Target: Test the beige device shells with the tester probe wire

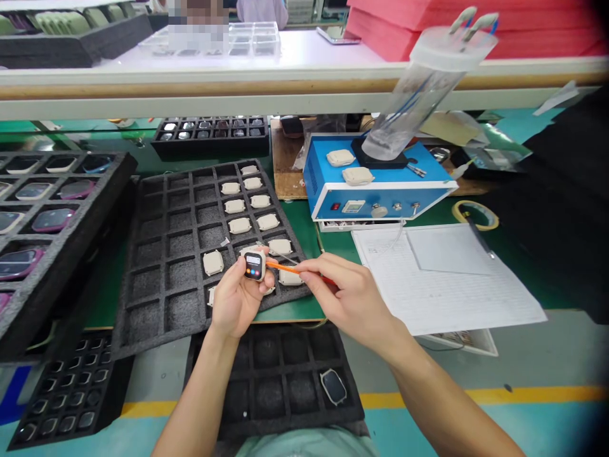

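My left hand grips a smartwatch without a strap, in a cream case. Its screen is lit, showing a pale panel and a row of coloured round icons. My right hand pinches a thin orange tool, its tip at the right side of the watch. A slim grey, metal-looking piece shows beside the tool; whether they are one item I cannot tell. Beneath both hands lies a black foam tray with cream watch cases in its right-hand compartments.
A blue control box with a clear cylinder and two cream cases on top stands behind. Paper sheets and a tape roll lie right. More foam trays stand left and below. A shelf edge crosses above.
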A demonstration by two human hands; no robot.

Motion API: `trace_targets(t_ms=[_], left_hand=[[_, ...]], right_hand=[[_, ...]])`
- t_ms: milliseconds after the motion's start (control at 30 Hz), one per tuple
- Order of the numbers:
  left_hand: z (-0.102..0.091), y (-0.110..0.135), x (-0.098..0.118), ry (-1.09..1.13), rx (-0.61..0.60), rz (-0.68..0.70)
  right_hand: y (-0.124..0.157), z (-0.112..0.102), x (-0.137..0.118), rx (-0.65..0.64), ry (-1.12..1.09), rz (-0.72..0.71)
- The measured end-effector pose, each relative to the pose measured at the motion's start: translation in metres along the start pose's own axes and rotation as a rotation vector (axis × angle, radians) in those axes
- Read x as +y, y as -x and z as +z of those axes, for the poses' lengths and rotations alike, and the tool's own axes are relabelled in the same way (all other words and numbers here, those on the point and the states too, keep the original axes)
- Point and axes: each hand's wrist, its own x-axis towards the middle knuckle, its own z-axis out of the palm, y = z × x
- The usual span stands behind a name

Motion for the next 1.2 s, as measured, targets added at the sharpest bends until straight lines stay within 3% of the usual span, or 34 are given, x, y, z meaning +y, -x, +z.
trace_targets(t_ms=[567, 700, 767, 800, 867, 933, 1000, 1067, 1133, 1200], left_hand=[[-0.002, -0.003, -0.003, -0.094, -0.028, 0.057], [0.000, -0.002, -0.003, -0.141, -0.006, 0.053], [0.005, 0.000, 0.001, -0.172, 0.016, 0.068], [0.010, 0.000, 0.004, -0.202, 0.025, 0.091], [0.024, -0.002, 0.010, -0.325, 0.008, 0.161], [0.049, -0.012, 0.012, -0.570, -0.096, 0.269], [0.085, -0.032, 0.007, -0.875, -0.267, 0.442], [0.128, -0.061, -0.007, -1.163, -0.436, 0.680], [0.168, -0.095, -0.025, -1.515, -0.558, 0.871], [0.199, -0.125, -0.040, -1.849, -0.588, 0.961]], right_hand=[[-0.003, 0.001, 0.004, -0.014, -0.010, -0.034], [0.001, -0.006, 0.004, -0.024, -0.021, 0.026], [0.010, -0.018, 0.015, 0.076, -0.017, 0.113], [0.017, -0.027, 0.025, 0.188, 0.007, 0.173], [0.036, -0.048, 0.056, 0.499, 0.123, 0.315], [0.056, -0.072, 0.094, 0.758, 0.342, 0.473], [0.071, -0.090, 0.130, 0.764, 0.513, 0.609], [0.076, -0.101, 0.157, 0.665, 0.593, 0.683], [0.074, -0.103, 0.170, 0.636, 0.605, 0.676], [0.068, -0.102, 0.174, 0.657, 0.597, 0.634]])
